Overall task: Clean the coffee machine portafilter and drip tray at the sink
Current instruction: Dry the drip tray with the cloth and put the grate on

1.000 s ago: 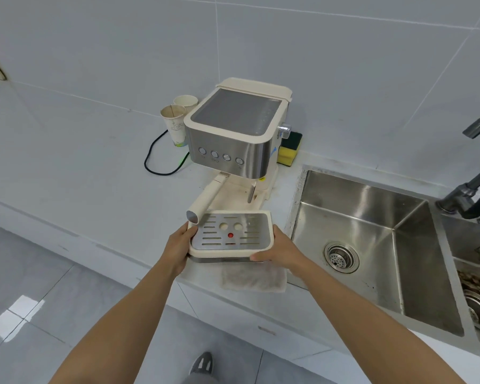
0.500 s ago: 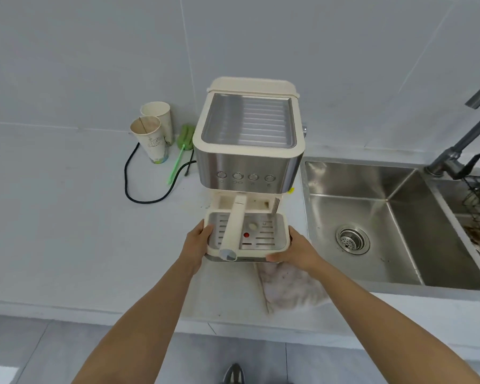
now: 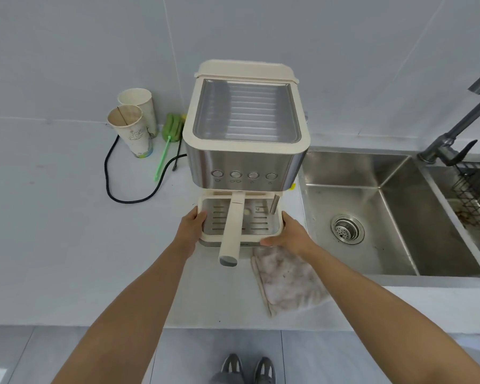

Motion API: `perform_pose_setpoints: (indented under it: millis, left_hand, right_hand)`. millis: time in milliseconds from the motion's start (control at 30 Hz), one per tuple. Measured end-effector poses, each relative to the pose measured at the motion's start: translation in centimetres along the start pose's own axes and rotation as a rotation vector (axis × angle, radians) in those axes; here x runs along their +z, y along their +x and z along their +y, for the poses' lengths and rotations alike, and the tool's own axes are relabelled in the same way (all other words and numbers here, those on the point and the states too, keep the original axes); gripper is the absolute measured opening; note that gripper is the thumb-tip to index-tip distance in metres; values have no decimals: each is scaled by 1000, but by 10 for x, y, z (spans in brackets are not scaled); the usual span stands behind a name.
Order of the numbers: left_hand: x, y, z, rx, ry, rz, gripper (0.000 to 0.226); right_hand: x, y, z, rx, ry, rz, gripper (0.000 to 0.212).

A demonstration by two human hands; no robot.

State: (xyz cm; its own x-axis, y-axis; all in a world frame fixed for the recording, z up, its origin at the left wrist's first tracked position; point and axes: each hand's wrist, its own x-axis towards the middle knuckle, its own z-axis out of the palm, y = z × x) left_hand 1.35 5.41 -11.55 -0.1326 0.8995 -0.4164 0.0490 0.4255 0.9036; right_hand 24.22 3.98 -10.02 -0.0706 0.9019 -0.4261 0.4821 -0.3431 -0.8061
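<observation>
Far out at my nine o'clock two paper cups (image 3: 133,126) stand against the wall. A black power cord (image 3: 114,189) loops on the counter below them, and a green brush (image 3: 164,151) lies just beside the coffee machine (image 3: 247,120), at its nine o'clock. My left hand (image 3: 191,225) grips the left rim of the drip tray (image 3: 261,225), fingers curled round the edge. The tray sits in the machine's base, its metal grille facing up. Above it the portafilter (image 3: 232,231) is locked into the brew head, with its cream handle pointing straight back at me, toward six o'clock. My right hand (image 3: 291,234) clamps the tray's right front corner, thumb along the front edge. A stained cloth (image 3: 286,284) lies on the counter at five o'clock from the tray, partly under that wrist. At three o'clock is the sink (image 3: 385,259), with its drain strainer (image 3: 347,228) in place and no water running from the faucet (image 3: 455,139). A wire rack (image 3: 477,200) sits in the basin beyond. As I read it, both parts are at the machine and neither is at the sink. Whether the tray is coming out for washing or being seated afterwards, I cannot tell. The grille looks bright, apart from a pale spot. If washing lies ahead, all of it remains: tray out, portafilter unlocked, both rinsed and refitted.
</observation>
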Motion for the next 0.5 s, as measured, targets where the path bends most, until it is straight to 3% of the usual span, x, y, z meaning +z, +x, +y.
perform_pose_setpoints:
  millis: [500]
  left_hand:
    - [5, 32, -7, -7, 127, 131, 20]
  right_hand:
    - [17, 18, 5, 54, -206, 59, 65]
